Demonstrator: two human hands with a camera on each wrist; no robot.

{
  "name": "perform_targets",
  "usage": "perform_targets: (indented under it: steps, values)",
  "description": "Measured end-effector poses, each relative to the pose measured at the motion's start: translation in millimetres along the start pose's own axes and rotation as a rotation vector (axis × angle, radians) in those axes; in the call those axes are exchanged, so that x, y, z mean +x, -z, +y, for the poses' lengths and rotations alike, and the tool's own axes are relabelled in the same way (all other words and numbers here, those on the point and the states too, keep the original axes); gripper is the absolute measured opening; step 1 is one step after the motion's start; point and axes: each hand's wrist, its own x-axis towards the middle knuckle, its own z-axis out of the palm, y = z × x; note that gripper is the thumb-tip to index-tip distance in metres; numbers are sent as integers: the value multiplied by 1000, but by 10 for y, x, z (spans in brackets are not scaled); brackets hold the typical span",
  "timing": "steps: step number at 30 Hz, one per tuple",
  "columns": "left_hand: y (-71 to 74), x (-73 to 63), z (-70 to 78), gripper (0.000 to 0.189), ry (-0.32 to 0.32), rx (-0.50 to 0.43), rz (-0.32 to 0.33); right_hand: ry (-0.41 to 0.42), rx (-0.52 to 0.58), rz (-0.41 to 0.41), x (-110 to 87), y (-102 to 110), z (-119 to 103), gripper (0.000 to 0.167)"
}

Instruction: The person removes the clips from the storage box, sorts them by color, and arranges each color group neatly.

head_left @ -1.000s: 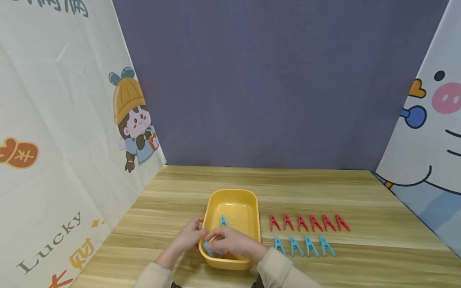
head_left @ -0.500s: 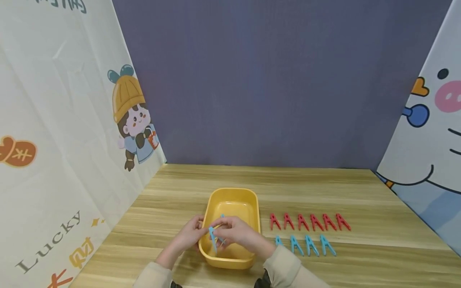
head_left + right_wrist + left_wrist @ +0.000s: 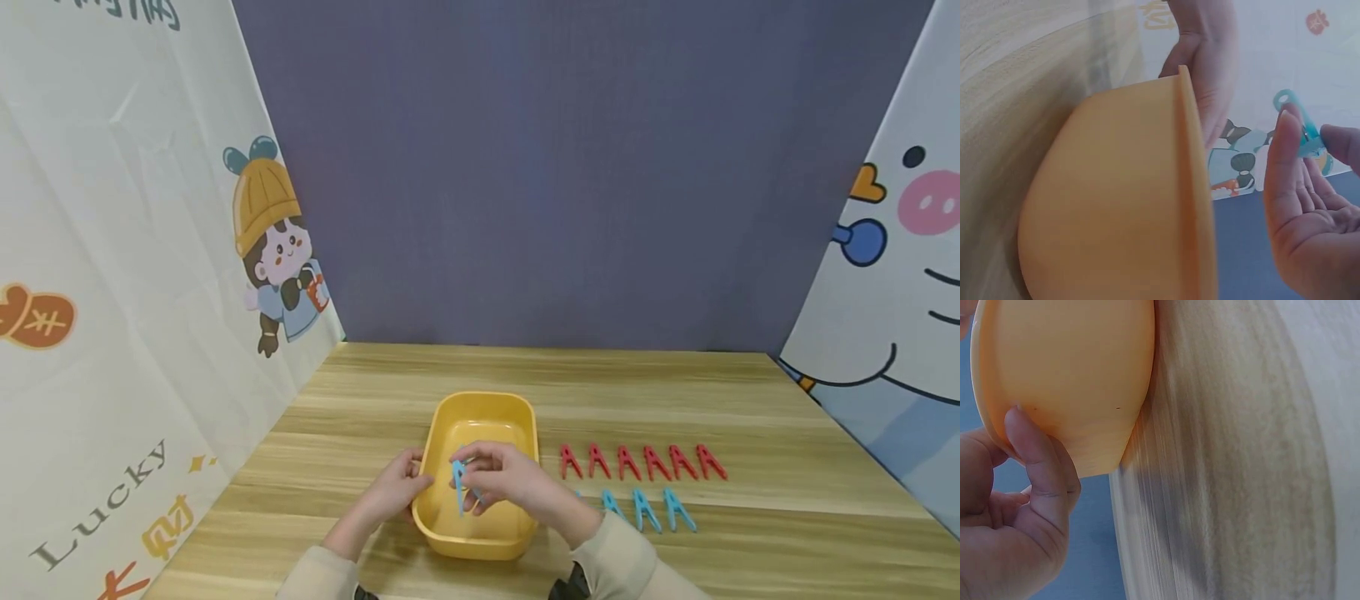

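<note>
A yellow plastic basin (image 3: 476, 546) stands on the table, left of the clothespins. At its left side my left hand (image 3: 393, 490) grips the rim; the left wrist view has a finger of that left hand (image 3: 1041, 462) against the basin's outer wall (image 3: 1085, 369). Over the basin, my right hand (image 3: 513, 482) pinches a light blue clothespin (image 3: 459, 483) between thumb and fingers. In the right wrist view this clothespin (image 3: 1297, 112) is raised above the rim (image 3: 1194, 156). My right hand hides part of the basin floor.
Right of the basin, a row of several red clothespins (image 3: 627, 462) lies on the wooden table (image 3: 420, 367). Nearer to me is a row of light blue clothespins (image 3: 647, 510), its left end partly covered by my right arm. A dark panel (image 3: 525, 167) closes off the back.
My right hand has lifted the light blue clothespin from low in the basin's near left corner, moving up and to the right. My left hand stays on the rim.
</note>
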Motion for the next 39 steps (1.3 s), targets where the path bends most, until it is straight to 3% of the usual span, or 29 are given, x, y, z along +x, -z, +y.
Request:
perform_targets:
  steps: [17, 39]
  values:
    - [-9, 5, -3, 42, -12, 17, 16, -11, 19, 68, -240, 219, -190, 42]
    - [0, 6, -16, 43, -13, 18, 15, 29, -19, 116, -494, 506, -242, 46]
